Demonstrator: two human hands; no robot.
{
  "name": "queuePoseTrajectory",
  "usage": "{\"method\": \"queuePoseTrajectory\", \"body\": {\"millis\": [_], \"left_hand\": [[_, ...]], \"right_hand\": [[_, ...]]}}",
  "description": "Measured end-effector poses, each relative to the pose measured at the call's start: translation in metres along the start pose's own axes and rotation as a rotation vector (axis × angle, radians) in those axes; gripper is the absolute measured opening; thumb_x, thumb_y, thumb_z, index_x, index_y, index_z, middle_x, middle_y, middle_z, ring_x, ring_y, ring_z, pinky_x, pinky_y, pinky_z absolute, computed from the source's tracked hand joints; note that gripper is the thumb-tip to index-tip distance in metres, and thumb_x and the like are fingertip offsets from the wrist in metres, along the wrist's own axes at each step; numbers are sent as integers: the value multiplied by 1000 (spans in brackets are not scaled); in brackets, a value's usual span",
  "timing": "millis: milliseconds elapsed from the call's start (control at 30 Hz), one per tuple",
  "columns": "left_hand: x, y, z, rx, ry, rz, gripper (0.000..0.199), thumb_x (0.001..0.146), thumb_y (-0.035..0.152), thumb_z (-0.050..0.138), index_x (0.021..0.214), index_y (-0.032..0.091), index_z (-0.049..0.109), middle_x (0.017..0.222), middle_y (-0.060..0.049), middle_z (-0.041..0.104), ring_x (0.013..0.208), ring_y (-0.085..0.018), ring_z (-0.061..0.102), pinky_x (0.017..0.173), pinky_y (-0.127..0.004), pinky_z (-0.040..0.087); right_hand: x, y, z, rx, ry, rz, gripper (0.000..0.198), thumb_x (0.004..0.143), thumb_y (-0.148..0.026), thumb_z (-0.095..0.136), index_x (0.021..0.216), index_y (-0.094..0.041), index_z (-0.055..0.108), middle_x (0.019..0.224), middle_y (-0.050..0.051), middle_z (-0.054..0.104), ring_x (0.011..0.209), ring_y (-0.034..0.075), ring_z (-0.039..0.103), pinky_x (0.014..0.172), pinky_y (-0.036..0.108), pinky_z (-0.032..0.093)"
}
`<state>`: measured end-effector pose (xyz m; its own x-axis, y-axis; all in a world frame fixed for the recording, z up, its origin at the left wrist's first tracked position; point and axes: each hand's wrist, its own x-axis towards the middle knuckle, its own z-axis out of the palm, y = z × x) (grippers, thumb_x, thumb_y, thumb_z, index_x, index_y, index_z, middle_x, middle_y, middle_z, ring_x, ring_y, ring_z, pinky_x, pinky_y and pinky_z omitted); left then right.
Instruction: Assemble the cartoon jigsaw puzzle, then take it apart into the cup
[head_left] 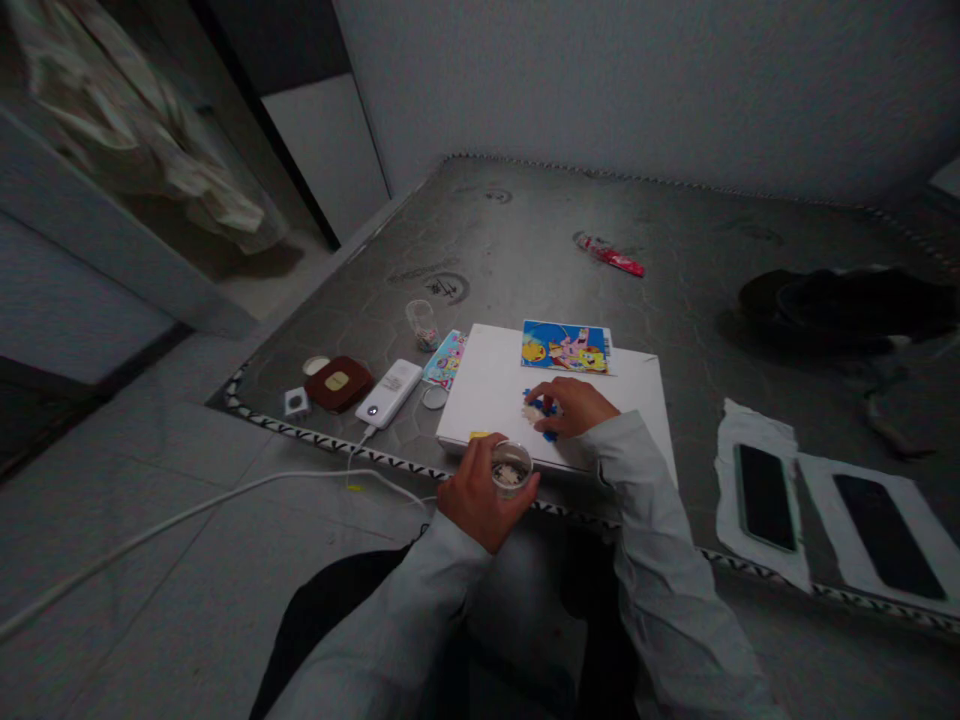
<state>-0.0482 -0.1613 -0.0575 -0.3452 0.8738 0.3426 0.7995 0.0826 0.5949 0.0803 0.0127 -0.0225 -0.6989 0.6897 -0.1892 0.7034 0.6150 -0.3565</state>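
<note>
My left hand is wrapped round a small clear plastic jar at the front edge of the white box. Pale jigsaw pieces lie inside the jar. Over the box, my right hand has its fingers curled down on small blue and pale jigsaw pieces; its fingertips pinch, but whatever is between them is too small to make out. Behind that hand, a cartoon picture card rests on the box.
Left of the box are a second card, another clear jar, a white power bank with a cable and a brown case. Two phones lie at right. A red packet sits further back.
</note>
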Motion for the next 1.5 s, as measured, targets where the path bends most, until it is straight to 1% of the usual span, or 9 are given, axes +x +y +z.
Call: {"method": "queuePoseTrajectory", "body": {"millis": [100, 333, 500, 700, 833, 1167, 1333, 1433, 1500], "left_hand": [[0, 1, 0, 0, -11, -8, 49, 73, 41, 78, 113, 24, 55, 107, -3, 71, 90, -19, 70, 72, -25, 54], [0, 0, 0, -14, -21, 9, 48, 75, 41, 76, 113, 24, 54, 106, -3, 70, 93, -19, 69, 73, -25, 54], [0, -1, 1, -12, -15, 9, 49, 74, 42, 76, 114, 25, 53, 107, -2, 70, 92, -19, 70, 73, -26, 54], [-1, -2, 0, -15, -11, 15, 48, 74, 42, 76, 113, 25, 53, 106, -2, 70, 92, -20, 69, 73, -26, 54], [0, -2, 0, -22, -14, 16, 49, 74, 41, 77, 113, 25, 53, 106, -2, 70, 91, -20, 70, 73, -27, 54], [0, -2, 1, -2, 1, 24, 49, 73, 41, 77, 113, 25, 53, 106, -2, 70, 93, -20, 70, 70, -26, 54], [0, -1, 1, -11, -6, 9, 48, 74, 40, 77, 113, 24, 54, 106, -2, 70, 93, -19, 70, 73, -26, 54], [0, -1, 0, -12, -6, 7, 48, 73, 40, 77, 113, 24, 55, 106, -2, 70, 93, -19, 70, 74, -25, 54], [0, 0, 0, -11, -12, 3, 48, 74, 40, 77, 113, 24, 55, 107, -3, 70, 93, -19, 70, 74, -25, 54]], "right_hand": [[1, 0, 2, 6, -11, -21, 41, 72, -23, 79, 112, -23, 72, 94, 5, 67, 89, 19, 59, 80, 29, 41], [1, -3, 1, 51, 11, -65, 23, 71, -19, 78, 94, -19, 73, 93, 7, 68, 89, 20, 60, 81, 30, 41], [-3, -7, 0, 117, 28, -43, 8, 76, -21, 74, 83, -20, 70, 82, 1, 72, 75, 14, 61, 69, 25, 41], [-3, -1, 5, 128, 152, 92, 20, 80, -22, 70, 99, -19, 66, 82, 1, 73, 73, 14, 63, 69, 27, 42], [1, 1, 10, 100, 152, 138, 23, 77, -21, 72, 100, -20, 68, 80, 2, 72, 77, 17, 65, 70, 29, 42], [3, -10, 5, 22, 110, 103, 11, 77, -19, 70, 87, -16, 72, 95, 11, 72, 93, 21, 63, 82, 30, 43], [4, -16, 7, 49, 80, 101, 9, 79, -18, 68, 88, -18, 69, 90, 6, 73, 84, 17, 64, 76, 27, 44], [4, -17, 8, 73, 77, 93, 17, 78, -17, 69, 95, -18, 68, 90, 4, 73, 83, 16, 65, 76, 26, 44], [4, -18, 8, 84, 89, 89, 28, 79, -17, 69, 107, -17, 66, 93, 5, 73, 86, 17, 65, 79, 26, 44]]}}
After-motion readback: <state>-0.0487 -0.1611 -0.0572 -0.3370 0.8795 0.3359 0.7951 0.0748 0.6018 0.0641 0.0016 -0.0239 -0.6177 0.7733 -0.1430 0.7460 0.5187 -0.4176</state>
